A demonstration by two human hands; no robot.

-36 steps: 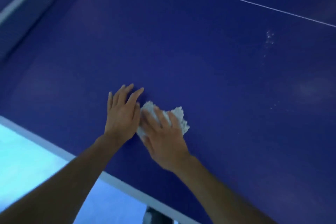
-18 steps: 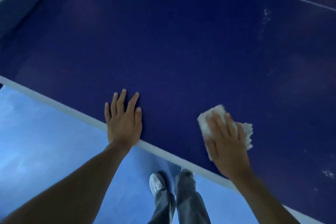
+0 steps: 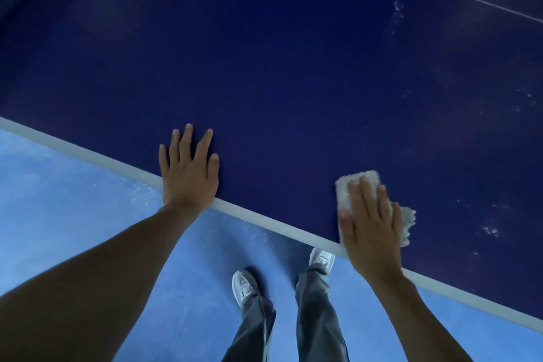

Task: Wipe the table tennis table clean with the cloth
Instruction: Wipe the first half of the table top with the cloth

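Blue floor (image 3: 73, 214) across lower left of frame, with pale scuffs and specks. Lower centre: two white sneakers, left shoe (image 3: 243, 285) and right shoe (image 3: 321, 258), apart. Creased grey trousers (image 3: 317, 317) run down to frame bottom.

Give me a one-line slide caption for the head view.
Right hand presses the white cloth onto the table tennis table near its edge; left hand rests flat at the edge.
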